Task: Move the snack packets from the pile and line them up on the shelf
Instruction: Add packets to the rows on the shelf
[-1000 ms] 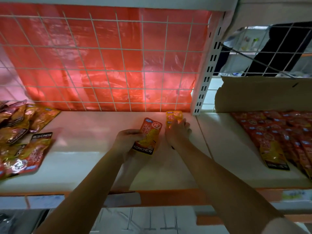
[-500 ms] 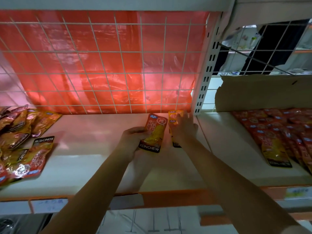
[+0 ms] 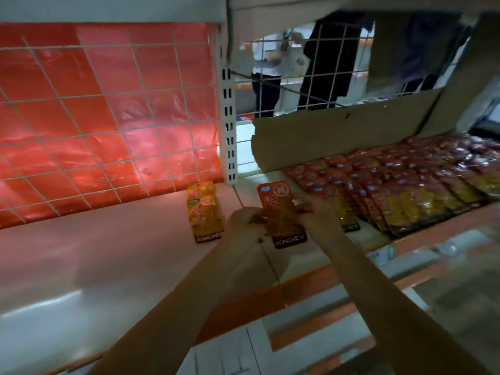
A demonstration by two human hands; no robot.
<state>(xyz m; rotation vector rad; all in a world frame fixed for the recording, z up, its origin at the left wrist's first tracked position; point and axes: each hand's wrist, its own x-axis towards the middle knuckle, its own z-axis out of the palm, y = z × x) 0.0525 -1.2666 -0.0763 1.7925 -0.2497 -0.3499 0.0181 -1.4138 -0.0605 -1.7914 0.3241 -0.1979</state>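
Both hands grip one snack packet (image 3: 281, 212) above the shelf (image 3: 108, 253): the left hand (image 3: 247, 220) pinches its left edge, the right hand (image 3: 311, 209) its right edge, fingers curled onto the glossy film. The flat, rectangular pouch – red-orange at the top, yellow in the middle, with a black "KONCHEW" band at the bottom – stands tilted over the seam between two shelf boards. Just to its left, two yellow packets (image 3: 204, 209) lie overlapped near the perforated white upright (image 3: 229, 125). To the right, rows of red packets (image 3: 405, 185) lie shingled before a torn cardboard sheet (image 3: 338, 136). A white wire grid (image 3: 108, 117) backs the pale, smooth shelf, with crinkled red plastic sheeting (image 3: 89, 147) behind it.
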